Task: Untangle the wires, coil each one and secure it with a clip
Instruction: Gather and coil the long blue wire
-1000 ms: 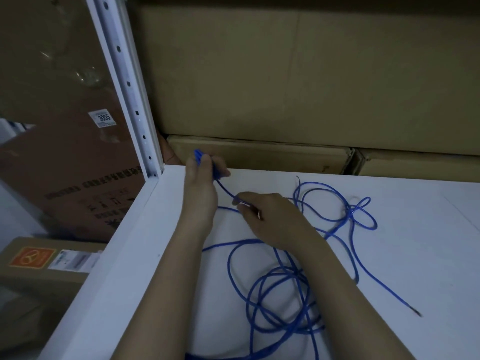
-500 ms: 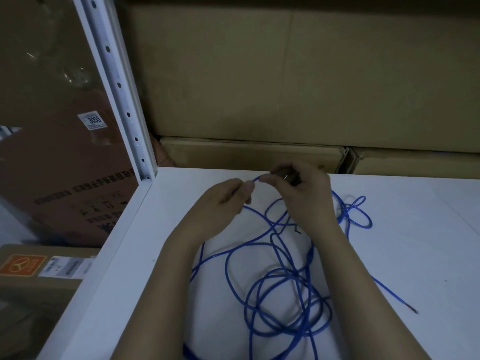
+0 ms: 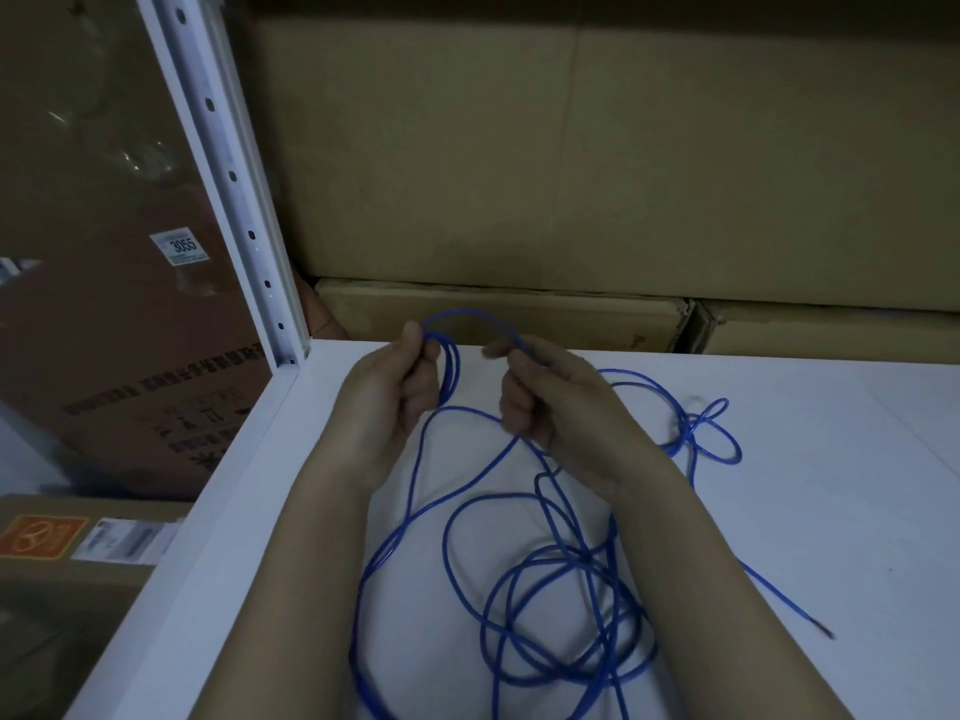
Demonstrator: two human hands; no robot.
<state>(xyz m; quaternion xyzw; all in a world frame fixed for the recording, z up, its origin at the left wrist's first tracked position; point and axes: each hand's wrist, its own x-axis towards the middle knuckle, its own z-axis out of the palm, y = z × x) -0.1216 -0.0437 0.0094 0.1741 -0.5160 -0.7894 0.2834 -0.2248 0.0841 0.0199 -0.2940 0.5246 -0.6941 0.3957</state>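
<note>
While both hands (image 3: 470,392) grip wire (image 3: 467,315) | cardboard boxes (image 3: 597,148) behind | shelf post (image 3: 234,184) left.

Your right hand (image 3: 550,402) covers the stretch of blue wire (image 3: 452,517) passing through its curled fingers, and your left hand (image 3: 387,394) hides where the small loops are pinched. At six o'clock the tangle runs off the bottom edge. The bare tip at four o'clock is too small to read. At nine o'clock, the box label (image 3: 179,246) beyond "3055" is blurred.
</note>
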